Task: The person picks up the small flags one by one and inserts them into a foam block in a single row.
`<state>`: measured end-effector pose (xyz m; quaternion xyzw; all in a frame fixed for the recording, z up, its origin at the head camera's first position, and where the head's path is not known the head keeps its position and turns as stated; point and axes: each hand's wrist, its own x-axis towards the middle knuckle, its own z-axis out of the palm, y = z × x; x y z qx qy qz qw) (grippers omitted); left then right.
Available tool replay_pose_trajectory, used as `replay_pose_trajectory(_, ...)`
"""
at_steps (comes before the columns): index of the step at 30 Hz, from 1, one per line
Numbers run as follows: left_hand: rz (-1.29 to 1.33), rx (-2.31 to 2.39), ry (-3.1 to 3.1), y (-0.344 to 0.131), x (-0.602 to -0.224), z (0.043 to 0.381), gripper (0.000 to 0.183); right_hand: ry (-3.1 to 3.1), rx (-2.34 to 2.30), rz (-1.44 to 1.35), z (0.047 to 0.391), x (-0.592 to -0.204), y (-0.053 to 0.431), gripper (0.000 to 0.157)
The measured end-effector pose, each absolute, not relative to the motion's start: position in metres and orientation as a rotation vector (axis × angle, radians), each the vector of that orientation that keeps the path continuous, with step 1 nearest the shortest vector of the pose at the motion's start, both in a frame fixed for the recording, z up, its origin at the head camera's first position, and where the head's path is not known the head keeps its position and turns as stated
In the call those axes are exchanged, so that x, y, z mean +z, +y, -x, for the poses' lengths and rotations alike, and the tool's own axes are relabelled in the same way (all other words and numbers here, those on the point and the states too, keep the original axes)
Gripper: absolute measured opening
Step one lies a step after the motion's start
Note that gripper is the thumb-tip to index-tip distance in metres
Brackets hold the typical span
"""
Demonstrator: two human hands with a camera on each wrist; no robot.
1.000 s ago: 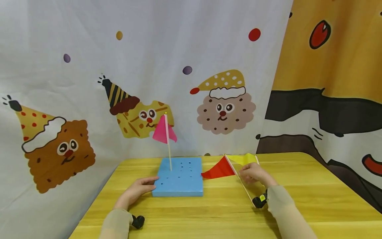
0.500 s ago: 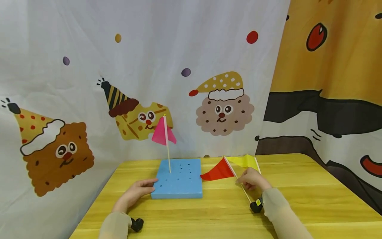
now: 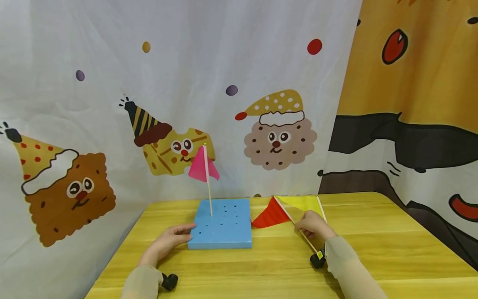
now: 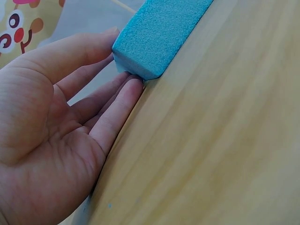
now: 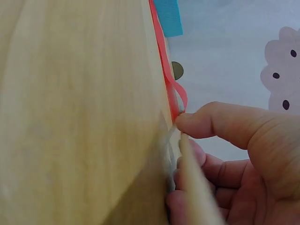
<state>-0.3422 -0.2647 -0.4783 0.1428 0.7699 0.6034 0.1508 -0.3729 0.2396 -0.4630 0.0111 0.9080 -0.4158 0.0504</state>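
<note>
A blue foam block with several small holes lies on the wooden table, and a pink flag stands upright in it on a thin stick. Against the block's left side my left hand rests its straight fingers; the left wrist view shows the fingertips at a corner of the block. My right hand pinches the stick of a red flag between thumb and fingers, low over the table. The red cloth points left, its tip close to the block. In the right wrist view the stick runs toward the camera.
A yellow flag lies just behind my right hand, its stick partly hidden by it. The wooden table reaches back to a printed cloth backdrop with cartoon biscuits.
My right hand has closed its fingers on the red flag's stick, shifting the flag slightly left and turning it a little. The left hand stays at the block; the head view has shifted a bit.
</note>
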Motion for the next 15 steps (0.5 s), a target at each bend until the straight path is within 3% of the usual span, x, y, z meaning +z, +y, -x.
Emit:
replay_pose_trajectory(9,-0.411,1.722,2.207,-0.2654,-0.4761,0.3434,0.054,2.681,-1.369,-0.045,0.3713,-0.4580,0.2426,0.015)
replay_pose_trajectory(15,-0.405,1.733,2.208,-0.2648,-0.4783,0.3423,0.053,2.531,-1.511,-0.016,0.3721,-0.4584,0.2440,0.019)
